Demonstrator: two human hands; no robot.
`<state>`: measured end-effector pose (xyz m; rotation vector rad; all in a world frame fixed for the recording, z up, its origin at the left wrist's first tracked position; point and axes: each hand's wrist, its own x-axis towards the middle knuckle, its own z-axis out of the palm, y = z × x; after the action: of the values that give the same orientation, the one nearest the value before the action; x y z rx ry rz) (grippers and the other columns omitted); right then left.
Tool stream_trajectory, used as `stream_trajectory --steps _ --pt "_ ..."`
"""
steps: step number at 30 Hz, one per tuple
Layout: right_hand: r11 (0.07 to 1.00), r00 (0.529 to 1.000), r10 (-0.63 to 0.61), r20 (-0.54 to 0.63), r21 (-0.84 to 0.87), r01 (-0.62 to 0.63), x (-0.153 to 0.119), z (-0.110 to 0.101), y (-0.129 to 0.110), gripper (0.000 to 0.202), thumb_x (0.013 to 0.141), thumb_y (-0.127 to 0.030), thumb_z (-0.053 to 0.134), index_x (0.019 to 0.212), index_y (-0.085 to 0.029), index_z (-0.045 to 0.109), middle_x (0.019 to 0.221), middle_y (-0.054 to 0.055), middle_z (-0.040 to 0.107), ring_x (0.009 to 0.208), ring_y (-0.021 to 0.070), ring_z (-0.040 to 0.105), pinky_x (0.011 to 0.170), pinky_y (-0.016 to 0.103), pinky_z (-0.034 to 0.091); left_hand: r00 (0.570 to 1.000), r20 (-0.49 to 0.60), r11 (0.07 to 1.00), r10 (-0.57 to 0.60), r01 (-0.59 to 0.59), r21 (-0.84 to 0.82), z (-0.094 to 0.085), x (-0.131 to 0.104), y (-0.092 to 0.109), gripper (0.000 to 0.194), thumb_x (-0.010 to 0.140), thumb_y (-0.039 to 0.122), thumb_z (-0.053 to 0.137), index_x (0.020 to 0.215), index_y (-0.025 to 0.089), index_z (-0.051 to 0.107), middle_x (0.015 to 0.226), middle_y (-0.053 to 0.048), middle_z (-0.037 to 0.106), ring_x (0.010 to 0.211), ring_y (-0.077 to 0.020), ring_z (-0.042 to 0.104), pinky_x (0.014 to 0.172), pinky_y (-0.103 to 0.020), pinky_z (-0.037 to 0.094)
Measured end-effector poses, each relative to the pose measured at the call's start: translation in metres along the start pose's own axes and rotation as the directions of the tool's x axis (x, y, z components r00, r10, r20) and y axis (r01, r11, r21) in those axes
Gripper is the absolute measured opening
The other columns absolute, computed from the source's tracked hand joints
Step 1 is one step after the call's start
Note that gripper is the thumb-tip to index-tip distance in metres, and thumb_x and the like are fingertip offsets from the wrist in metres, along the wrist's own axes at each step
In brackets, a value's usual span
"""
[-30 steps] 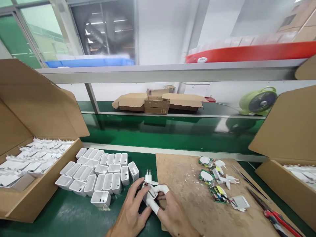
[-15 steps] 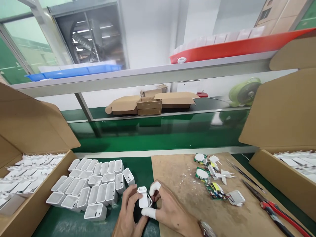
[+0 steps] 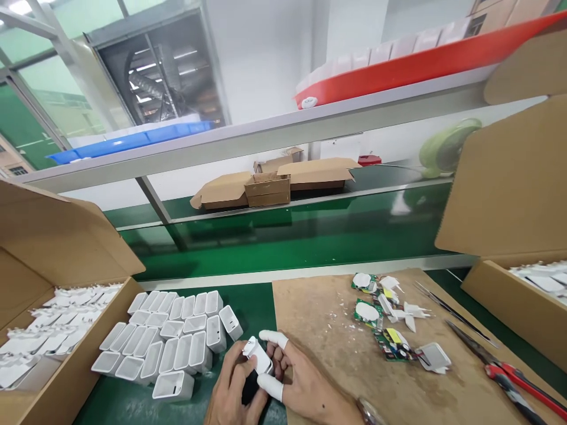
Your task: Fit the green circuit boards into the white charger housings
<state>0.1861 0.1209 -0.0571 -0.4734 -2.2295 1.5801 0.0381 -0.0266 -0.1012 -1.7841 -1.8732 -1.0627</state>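
Observation:
A small white plastic housing (image 3: 261, 358) is between both hands at the bottom centre. My left hand (image 3: 233, 383) grips it from the left, its thumb on the part, with something black under it. White finger covers are on the thumb and index finger of my right hand (image 3: 305, 381), which touches the housing's right side, fingers curled round its edge. To the left, several white open cases (image 3: 177, 386) stand in rows on the green mat. Circuit boards (image 3: 367, 311) with white and yellow parts lie on the brown board at the right.
A cardboard box (image 3: 110, 319) of white parts is at the left, another (image 3: 509, 301) at the right. Tweezers (image 3: 456, 313) and red-handled pliers (image 3: 500, 372) lie on the brown board (image 3: 319, 354). A shelf (image 3: 266, 130) crosses above, holding blue and red trays.
The view has tilted slightly. The white housing has turned and tilted between my hands, and my right index finger has moved up and left over it.

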Motion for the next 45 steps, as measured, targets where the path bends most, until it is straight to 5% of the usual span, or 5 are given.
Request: stream_trajectory --steps 9,22,32,41,45 --pt "0.578 0.954 -0.230 0.193 -0.762 0.294 -0.005 -0.006 -0.003 0.020 0.102 -0.027 0.059 0.107 -0.017 0.075 0.110 0.015 0.074 0.096 0.0314 0.072 0.086 0.043 0.059 0.991 -0.022 0.991 -0.132 0.132 0.022 0.011 -0.001 0.013 0.023 0.099 0.022 0.060 0.122 0.022 0.061 0.142 -0.023 0.061 0.115 -0.0307 0.077 0.081 -0.037 0.070" --pt "0.955 0.967 -0.142 -0.210 -0.286 0.078 -0.002 -0.022 0.013 0.043 0.109 -0.041 0.043 0.143 -0.029 0.067 0.135 0.011 0.075 0.123 0.0309 0.071 0.107 0.043 0.054 0.961 0.205 0.979 -0.183 0.197 -0.049 -0.019 0.072 0.005 0.015 0.093 0.016 0.066 0.103 0.026 0.060 0.134 -0.011 0.066 0.118 -0.0266 0.074 0.095 -0.040 0.064" --pt "0.734 0.950 -0.269 -0.160 -0.672 0.095 0.001 -0.025 0.048 0.031 0.099 -0.024 0.052 0.117 -0.025 0.078 0.113 0.014 0.082 0.101 0.0345 0.079 0.090 0.043 0.062 0.872 0.450 0.971 -0.192 0.235 -0.041 0.035 0.180 -0.043 0.037 0.063 -0.001 0.087 0.080 0.020 0.062 0.119 -0.007 0.075 0.099 -0.0217 0.077 0.084 -0.031 0.063" --pt "0.628 0.966 -0.256 -0.038 -0.767 0.136 0.002 -0.025 0.048 0.037 0.097 -0.015 0.048 0.123 -0.020 0.073 0.124 0.016 0.078 0.108 0.0330 0.077 0.097 0.044 0.061 0.903 0.341 0.964 -0.263 0.233 0.128 -0.060 0.143 -0.062 0.017 0.088 0.040 0.083 0.086 0.025 0.075 0.147 -0.013 0.067 0.142 -0.0447 0.060 0.109 -0.069 0.055" --pt "0.669 0.984 -0.172 -0.039 -0.738 0.088 0.001 -0.025 0.037 0.035 0.100 -0.016 0.047 0.123 -0.021 0.073 0.121 0.015 0.077 0.107 0.0308 0.074 0.096 0.040 0.056 0.892 0.420 0.951 -0.167 0.033 0.309 -0.056 0.096 -0.057 0.015 0.078 0.028 0.091 0.086 0.025 0.079 0.147 -0.013 0.070 0.147 -0.0530 0.052 0.109 -0.079 0.051"
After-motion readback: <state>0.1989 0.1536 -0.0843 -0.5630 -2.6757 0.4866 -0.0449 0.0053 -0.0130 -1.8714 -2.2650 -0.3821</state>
